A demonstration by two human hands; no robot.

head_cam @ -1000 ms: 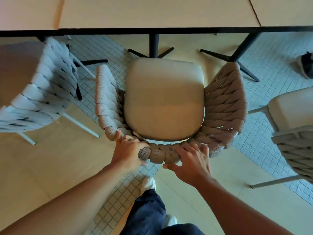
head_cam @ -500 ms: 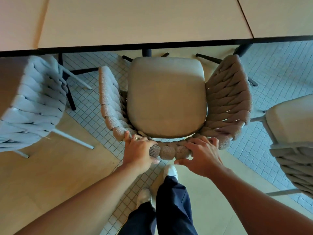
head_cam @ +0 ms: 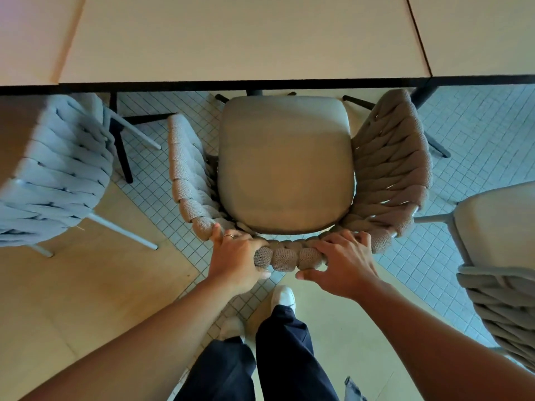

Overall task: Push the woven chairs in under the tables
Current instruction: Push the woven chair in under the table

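- The left hand (head_cam: 236, 257) is wrapped over the top rail of the woven chair (head_cam: 399, 169), fingers curled onto the inner side, thumb under the outer edge; a ring (head_cam: 229, 235) shows on one finger.
- The right hand (head_cam: 344, 264) grips the same rail just beside it, fingers hooked over the braid, thumb stretched out below toward the other hand.
- A short run of braided rail lies bare between the two hands.
- The chair sits straight ahead of the person, back toward them, its beige seat cushion (head_cam: 285, 166) facing up between the two woven arms.
- The front edge of the cushion reaches just about to the dark edge of the counter (head_cam: 243, 39); most of the seat is out in the open.
- Black counter legs (head_cam: 121, 151) stand on the small-tiled floor (head_cam: 477, 134) on either side of the chair.
- A pale grey woven chair (head_cam: 55, 175) stands to the left, and another chair (head_cam: 500, 250) to the right, both apart from the middle one.
- Below the hands are the person's dark trousers (head_cam: 286, 357) and white shoes (head_cam: 282, 296).
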